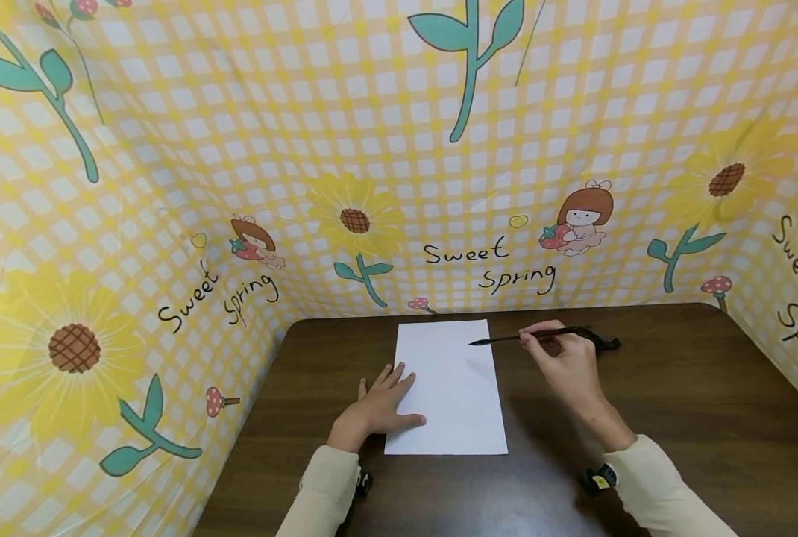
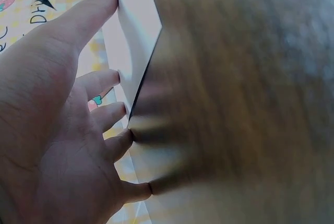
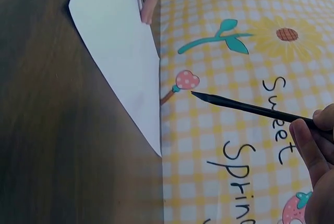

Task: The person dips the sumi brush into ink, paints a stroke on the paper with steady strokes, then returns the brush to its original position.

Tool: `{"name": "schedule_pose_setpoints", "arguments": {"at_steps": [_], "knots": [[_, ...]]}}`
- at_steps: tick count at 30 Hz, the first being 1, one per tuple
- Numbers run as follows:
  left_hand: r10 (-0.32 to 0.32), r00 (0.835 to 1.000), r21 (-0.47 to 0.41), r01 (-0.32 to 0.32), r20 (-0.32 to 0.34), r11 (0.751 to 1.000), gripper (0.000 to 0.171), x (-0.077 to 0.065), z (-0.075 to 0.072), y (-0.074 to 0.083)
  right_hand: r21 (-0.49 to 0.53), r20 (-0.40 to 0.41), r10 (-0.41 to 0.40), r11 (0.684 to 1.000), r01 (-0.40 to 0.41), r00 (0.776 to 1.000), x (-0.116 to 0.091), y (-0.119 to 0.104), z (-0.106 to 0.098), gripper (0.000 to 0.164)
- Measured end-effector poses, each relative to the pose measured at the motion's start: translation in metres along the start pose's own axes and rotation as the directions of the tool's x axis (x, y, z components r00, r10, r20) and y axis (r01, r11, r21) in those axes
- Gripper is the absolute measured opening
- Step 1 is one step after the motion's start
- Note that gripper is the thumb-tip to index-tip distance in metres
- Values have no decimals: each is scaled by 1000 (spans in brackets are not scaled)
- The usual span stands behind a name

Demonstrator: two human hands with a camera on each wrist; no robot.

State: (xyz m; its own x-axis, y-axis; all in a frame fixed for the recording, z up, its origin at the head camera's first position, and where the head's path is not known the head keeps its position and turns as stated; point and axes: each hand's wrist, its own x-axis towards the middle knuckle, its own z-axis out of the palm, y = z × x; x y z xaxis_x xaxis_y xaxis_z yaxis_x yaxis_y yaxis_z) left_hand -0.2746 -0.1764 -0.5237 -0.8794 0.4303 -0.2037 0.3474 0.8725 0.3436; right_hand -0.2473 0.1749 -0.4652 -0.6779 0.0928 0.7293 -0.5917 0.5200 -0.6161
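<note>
A blank white sheet of paper (image 1: pixel 449 388) lies on the dark wooden table. My left hand (image 1: pixel 382 406) rests on its left side with fingers spread, the thumb and some fingertips on the sheet. In the left wrist view the little finger (image 2: pixel 138 192) touches down beyond the paper's edge. My right hand (image 1: pixel 567 365) pinches a slim dark paintbrush (image 1: pixel 500 340) between thumb and fingers. The brush is raised above the paper's upper right part, its pointed tip (image 3: pixel 201 96) aimed left. In the right wrist view it shows against the patterned cloth.
A dark, uneven object (image 1: pixel 603 341) shows just behind my right hand, partly hidden by it. Yellow checked cloth (image 1: pixel 399 149) with flowers and "Sweet Spring" lettering stands along the table's back and sides. The brown table (image 1: pixel 681 395) extends on both sides of the paper.
</note>
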Motion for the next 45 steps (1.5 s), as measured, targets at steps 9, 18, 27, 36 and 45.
{"name": "schedule_pose_setpoints", "arguments": {"at_steps": [9,18,27,36,45], "knots": [[-2,1000,-2,2,7,1000,95,-1,-1,0,42,49,9,999,-11,999,-4,-3,17,6],[0,1000,5,0,2,1000,96,0,0,-2,69,69,2,998,-7,998,-6,-5,28,8],[-9,1000,17,9,12,1000,95,2,1,-3,49,72,-4,999,0,997,-8,-6,36,9],[-5,1000,8,5,5,1000,95,1,-1,-2,87,110,11,996,-21,994,-11,-8,47,7],[-4,1000,2,4,8,1000,96,0,-1,-1,95,148,52,993,-66,988,-15,-13,58,6]]}}
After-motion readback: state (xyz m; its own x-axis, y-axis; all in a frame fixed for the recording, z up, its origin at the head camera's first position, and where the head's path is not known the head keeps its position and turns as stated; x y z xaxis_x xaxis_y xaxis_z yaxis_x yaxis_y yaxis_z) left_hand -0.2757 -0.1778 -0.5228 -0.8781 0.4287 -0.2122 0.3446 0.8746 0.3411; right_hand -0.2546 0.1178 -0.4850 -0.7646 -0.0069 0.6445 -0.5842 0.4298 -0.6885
